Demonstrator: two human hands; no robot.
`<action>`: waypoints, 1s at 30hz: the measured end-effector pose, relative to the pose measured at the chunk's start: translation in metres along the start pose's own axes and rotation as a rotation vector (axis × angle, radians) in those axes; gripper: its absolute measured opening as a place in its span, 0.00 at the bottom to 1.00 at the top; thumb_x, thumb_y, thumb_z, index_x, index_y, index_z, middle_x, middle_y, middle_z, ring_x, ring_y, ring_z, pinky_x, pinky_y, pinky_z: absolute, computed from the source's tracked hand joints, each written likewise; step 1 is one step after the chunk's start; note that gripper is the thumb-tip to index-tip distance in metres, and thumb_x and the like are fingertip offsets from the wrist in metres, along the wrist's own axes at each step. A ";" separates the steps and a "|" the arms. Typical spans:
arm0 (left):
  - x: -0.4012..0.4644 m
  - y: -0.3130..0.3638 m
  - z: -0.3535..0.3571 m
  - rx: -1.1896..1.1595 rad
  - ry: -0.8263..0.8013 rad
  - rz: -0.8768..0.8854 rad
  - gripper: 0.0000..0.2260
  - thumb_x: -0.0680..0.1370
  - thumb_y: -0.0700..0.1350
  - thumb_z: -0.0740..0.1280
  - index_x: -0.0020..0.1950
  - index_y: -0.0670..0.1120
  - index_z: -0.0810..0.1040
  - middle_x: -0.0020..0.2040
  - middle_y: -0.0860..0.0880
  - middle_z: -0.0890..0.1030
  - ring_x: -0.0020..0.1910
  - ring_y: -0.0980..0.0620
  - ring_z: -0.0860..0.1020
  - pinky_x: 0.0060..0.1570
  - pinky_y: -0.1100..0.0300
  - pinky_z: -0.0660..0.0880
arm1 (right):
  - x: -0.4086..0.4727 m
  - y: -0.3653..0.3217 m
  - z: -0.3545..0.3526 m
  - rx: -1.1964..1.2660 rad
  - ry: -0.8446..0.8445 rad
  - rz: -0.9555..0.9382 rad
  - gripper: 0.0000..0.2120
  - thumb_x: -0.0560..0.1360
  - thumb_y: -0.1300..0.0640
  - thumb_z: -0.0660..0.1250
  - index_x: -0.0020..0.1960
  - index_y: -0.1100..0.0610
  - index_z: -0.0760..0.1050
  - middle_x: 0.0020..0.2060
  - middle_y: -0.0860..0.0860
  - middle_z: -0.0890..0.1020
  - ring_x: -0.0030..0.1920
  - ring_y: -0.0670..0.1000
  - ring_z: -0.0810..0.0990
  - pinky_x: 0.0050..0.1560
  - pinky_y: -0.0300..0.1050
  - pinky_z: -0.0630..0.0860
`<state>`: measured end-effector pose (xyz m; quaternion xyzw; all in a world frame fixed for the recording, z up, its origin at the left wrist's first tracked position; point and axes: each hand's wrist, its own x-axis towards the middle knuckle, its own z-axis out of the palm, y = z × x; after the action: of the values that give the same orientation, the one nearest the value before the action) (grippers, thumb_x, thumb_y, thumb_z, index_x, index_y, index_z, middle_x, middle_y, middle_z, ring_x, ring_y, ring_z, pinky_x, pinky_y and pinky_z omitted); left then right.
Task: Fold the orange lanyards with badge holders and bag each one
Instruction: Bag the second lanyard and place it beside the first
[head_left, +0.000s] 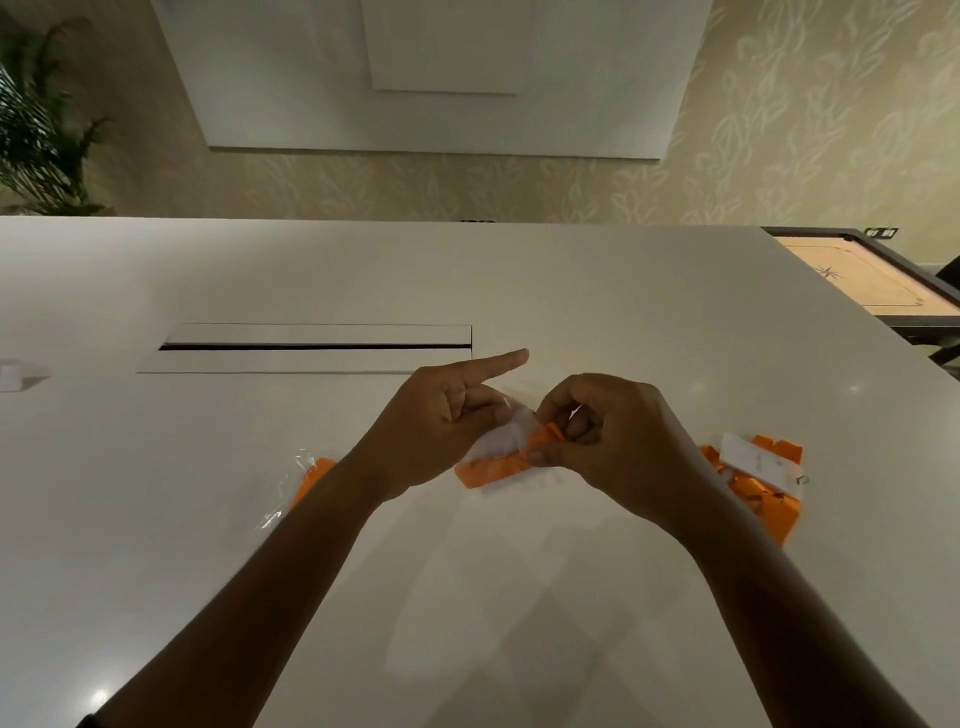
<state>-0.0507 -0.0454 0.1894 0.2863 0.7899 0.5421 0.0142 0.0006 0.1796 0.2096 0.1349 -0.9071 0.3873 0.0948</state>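
Head view: our left hand (441, 421) pinches the clear bag (498, 441), our right hand (597, 431) grips the folded lanyard (493, 470) over the table (571, 291). Light, floppy, slippery; we'd hold the bundle's middle.

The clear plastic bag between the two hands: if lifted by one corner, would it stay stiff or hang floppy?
Probably floppy: the clear plastic bag looks thin and crumpled where the left hand pinches it. It likely sags toward the folded orange lanyard inside. Its glossy film may be slippery.
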 end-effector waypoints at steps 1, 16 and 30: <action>-0.001 0.002 0.002 0.010 0.034 0.006 0.22 0.82 0.41 0.69 0.75 0.57 0.74 0.47 0.54 0.89 0.52 0.55 0.87 0.59 0.67 0.79 | 0.000 0.000 0.001 0.010 0.004 -0.009 0.13 0.68 0.62 0.85 0.47 0.56 0.84 0.37 0.52 0.84 0.33 0.51 0.83 0.38 0.46 0.82; -0.015 0.010 0.020 -0.082 0.370 0.007 0.17 0.83 0.39 0.67 0.71 0.50 0.79 0.49 0.60 0.88 0.54 0.61 0.85 0.55 0.72 0.77 | -0.010 -0.005 0.007 0.039 0.147 -0.075 0.13 0.75 0.62 0.80 0.56 0.56 0.82 0.42 0.43 0.89 0.44 0.40 0.86 0.41 0.31 0.79; -0.034 -0.004 0.013 -0.401 0.557 -0.244 0.17 0.82 0.42 0.66 0.71 0.51 0.79 0.59 0.48 0.87 0.57 0.47 0.86 0.57 0.53 0.83 | -0.009 0.001 0.034 0.320 0.172 0.135 0.13 0.73 0.57 0.82 0.54 0.45 0.85 0.44 0.44 0.89 0.42 0.45 0.89 0.43 0.38 0.85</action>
<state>-0.0201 -0.0514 0.1710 0.0228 0.6700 0.7376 -0.0809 0.0062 0.1571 0.1834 0.0532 -0.8296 0.5420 0.1232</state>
